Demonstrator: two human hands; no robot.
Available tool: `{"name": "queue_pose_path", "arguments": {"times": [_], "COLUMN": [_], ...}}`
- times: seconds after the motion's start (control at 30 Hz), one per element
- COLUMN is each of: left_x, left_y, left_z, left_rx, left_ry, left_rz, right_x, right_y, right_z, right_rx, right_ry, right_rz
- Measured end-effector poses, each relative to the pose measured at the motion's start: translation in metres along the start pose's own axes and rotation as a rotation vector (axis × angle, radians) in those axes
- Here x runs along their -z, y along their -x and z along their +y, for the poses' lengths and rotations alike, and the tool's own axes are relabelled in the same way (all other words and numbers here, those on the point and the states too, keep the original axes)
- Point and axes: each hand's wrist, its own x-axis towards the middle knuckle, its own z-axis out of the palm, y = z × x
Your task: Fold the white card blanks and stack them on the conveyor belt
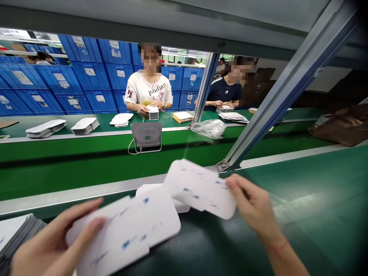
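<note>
My left hand (66, 241) is closed on white printed cards (129, 226) with rounded corners and blue marks, its thumb on top. At the centre right, my right hand (253, 203) pinches another white printed card piece (201, 188) by its right end. This piece looks like overlapping cards, somewhat blurred. Behind and partly under both lies a further white card (153, 188) on the dark green table. At the lower left edge, near my left hand, stands a stack of white cards (17, 234), partly cut off.
Beyond a green conveyor (71, 161) two people work at the far bench with card stacks (84, 125). A grey fan (146, 135) and a plastic bag (209, 129) sit at its edge. A slanted metal post (276, 96) rises at right. Blue crates (89, 73) are stacked behind.
</note>
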Motion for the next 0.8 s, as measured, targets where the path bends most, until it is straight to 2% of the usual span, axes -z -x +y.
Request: {"name": "queue_pose_path", "arguments": {"times": [0.03,0.07,0.13,0.17,0.23,0.3,0.37,0.43,0.5,0.57,0.63,0.67,0.73,0.8], "left_x": [-0.008,-0.018,-0.045,-0.059,-0.085,-0.103,-0.111,-0.108,-0.093,-0.070,-0.046,-0.036,-0.023,-0.020], "left_y": [-0.015,-0.029,-0.052,-0.060,-0.068,-0.068,-0.063,-0.055,-0.044,-0.030,-0.013,-0.005,0.009,0.018], "left_z": [0.002,0.005,0.013,0.016,0.021,0.022,0.020,0.017,0.017,0.020,0.025,0.028,0.034,0.039], "left_rx": [0.125,0.183,0.147,0.119,0.072,0.039,0.015,0.003,0.013,0.051,0.088,0.076,0.082,0.039], "left_ry": [-0.017,0.012,0.094,0.090,0.089,0.064,0.025,-0.019,0.001,0.160,0.378,0.389,0.302,0.321], "left_rz": [-0.037,-0.090,-0.248,-0.349,-0.434,-0.458,-0.447,-0.413,-0.388,-0.427,-0.541,-0.579,-0.525,-0.481], "right_x": [0.012,0.022,0.034,0.035,0.030,0.017,0.000,-0.015,-0.027,-0.035,-0.040,-0.043,-0.048,-0.054], "right_y": [-0.002,-0.003,-0.004,-0.004,-0.003,-0.001,0.002,0.007,0.013,0.021,0.027,0.030,0.034,0.039], "right_z": [0.007,0.014,0.023,0.025,0.021,0.013,0.003,-0.006,-0.012,-0.016,-0.019,-0.020,-0.021,-0.020], "right_rx": [-0.072,-0.113,-0.183,-0.209,-0.253,-0.263,-0.242,-0.190,-0.076,0.048,0.183,0.259,0.418,0.526], "right_ry": [-0.040,-0.105,-0.241,-0.296,-0.347,-0.345,-0.340,-0.302,-0.221,-0.159,-0.156,-0.161,-0.156,-0.136], "right_rz": [0.063,0.091,0.075,0.026,-0.125,-0.306,-0.471,-0.593,-0.614,-0.559,-0.456,-0.401,-0.320,-0.306]}}
